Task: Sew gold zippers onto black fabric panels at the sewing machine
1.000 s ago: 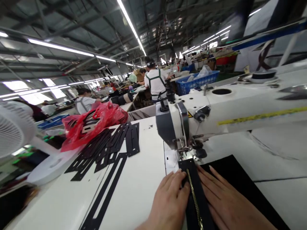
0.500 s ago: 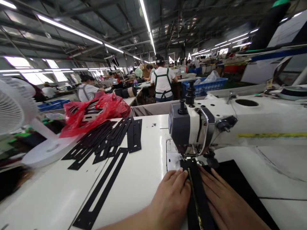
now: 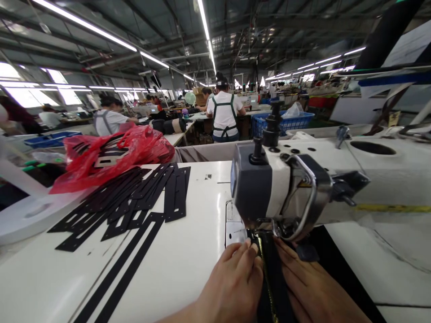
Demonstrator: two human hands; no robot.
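A black strip with a gold zipper [image 3: 266, 276] runs under the head of a white and grey sewing machine [image 3: 254, 188]. My left hand [image 3: 232, 278] is closed at the zipper's left edge, its fingertips pressed together on the strip just before the needle area. Along the right side of the strip lies my right hand [image 3: 310, 282], fingers stretched forward and flat, fingertips partly hidden under the machine head. Black fabric [image 3: 340, 264] spreads beneath and beyond my right hand.
Black slotted strips [image 3: 141, 197] are piled on the white tabletop [image 3: 188, 251] to the left, beside a red plastic bag [image 3: 124, 148]. A white fan base [image 3: 40, 208] stands far left. Beyond the table are a blue basket [image 3: 296, 121] and a person in a white shirt [image 3: 224, 112].
The view has moved closer to the machine, which looks larger. The zipper strip sits slightly further under the machine head, with both hands still beside it.
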